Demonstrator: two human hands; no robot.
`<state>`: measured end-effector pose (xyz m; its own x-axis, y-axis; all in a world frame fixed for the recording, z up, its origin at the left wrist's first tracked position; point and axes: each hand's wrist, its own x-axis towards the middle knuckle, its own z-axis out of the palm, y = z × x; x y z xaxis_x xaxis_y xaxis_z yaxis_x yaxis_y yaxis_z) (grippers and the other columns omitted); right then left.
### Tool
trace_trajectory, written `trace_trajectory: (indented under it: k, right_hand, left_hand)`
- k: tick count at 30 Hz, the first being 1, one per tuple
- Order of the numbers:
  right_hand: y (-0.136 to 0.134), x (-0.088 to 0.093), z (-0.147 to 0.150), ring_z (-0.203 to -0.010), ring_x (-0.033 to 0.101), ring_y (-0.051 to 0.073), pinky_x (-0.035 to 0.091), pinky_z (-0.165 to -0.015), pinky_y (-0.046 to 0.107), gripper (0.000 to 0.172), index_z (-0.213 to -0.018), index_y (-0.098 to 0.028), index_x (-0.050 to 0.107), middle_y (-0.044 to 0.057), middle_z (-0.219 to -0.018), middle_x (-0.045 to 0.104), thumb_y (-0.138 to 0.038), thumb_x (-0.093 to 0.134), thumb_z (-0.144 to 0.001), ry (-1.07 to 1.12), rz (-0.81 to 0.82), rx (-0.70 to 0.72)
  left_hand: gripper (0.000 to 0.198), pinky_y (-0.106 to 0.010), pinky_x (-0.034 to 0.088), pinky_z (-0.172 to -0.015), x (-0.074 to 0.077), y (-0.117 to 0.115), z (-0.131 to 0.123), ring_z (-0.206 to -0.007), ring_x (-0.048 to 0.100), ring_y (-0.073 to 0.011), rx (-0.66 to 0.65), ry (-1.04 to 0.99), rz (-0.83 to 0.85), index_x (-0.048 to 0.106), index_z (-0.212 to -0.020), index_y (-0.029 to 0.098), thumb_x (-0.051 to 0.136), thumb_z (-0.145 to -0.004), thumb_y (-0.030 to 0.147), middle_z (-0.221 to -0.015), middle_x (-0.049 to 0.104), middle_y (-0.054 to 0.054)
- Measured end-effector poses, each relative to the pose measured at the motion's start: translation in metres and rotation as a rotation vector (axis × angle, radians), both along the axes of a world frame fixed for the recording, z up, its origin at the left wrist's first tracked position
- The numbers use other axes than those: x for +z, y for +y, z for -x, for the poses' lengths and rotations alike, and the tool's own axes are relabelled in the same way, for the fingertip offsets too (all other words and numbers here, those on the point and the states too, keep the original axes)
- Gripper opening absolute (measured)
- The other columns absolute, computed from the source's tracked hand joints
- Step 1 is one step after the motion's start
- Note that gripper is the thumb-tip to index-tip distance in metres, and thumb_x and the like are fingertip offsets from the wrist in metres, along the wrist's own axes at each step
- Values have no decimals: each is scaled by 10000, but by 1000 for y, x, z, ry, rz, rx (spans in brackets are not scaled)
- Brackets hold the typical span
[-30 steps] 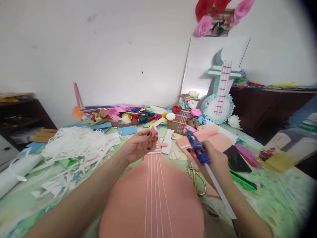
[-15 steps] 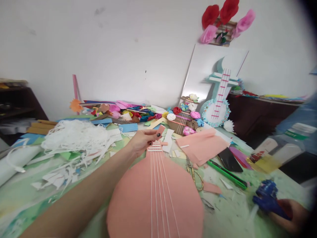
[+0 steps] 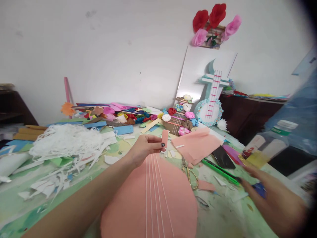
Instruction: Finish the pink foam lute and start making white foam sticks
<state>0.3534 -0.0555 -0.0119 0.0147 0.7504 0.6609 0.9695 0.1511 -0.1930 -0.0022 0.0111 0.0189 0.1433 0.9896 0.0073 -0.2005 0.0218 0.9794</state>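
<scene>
Head | left fingers (image 3: 156, 145) pinch pink strip (image 3: 165, 136) | right fingers (image 3: 256, 173) spread | bottle label (image 3: 281, 131) illegible

The left forearm (image 3: 84, 195) is bare and slants up from the lower left toward the middle of the view, its wrist (image 3: 130, 160) almost straight. The left hand (image 3: 143, 148) makes a pinch, its fingers (image 3: 153, 138) reaching to the right, a dark nail (image 3: 162, 144) showing on the nearer one. Well apart, at the lower right, the right hand (image 3: 274, 195) is blurred, its fingers pointing leftward and parted; whether it grips cannot be told, and its near end runs into the dark edge
</scene>
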Motion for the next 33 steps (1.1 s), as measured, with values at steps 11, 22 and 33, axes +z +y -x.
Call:
trace_trajectory:
  k: [11,22,33]
  right_hand:
    - [70,19,201,-577,584,160,462,-567,279,331,-739,-117,705,36,-631,651,-445,663,-738,1096,534,865]
    - [116,-21,163,-557,501,71,412,-562,211,426,-836,-143,707,17,-716,669,-373,833,-500,1538,570,755]
    - [113,-23,166,-491,435,40,361,-468,158,312,-674,-124,633,-52,-556,548,-209,846,-462,1802,691,716]
  left_hand:
    - [69,-237,478,-567,-12,-11,-22,-614,636,-151,88,255,-186,675,-707,126,632,-653,126,-641,662,-39]
    - [201,-267,390,-513,-6,21,45,-553,606,-215,155,1313,-20,558,-560,163,530,-736,256,-545,602,-87]
    - [336,-173,350,-427,-44,16,65,-471,500,-83,-139,506,418,625,-639,143,751,-576,448,-571,589,6]
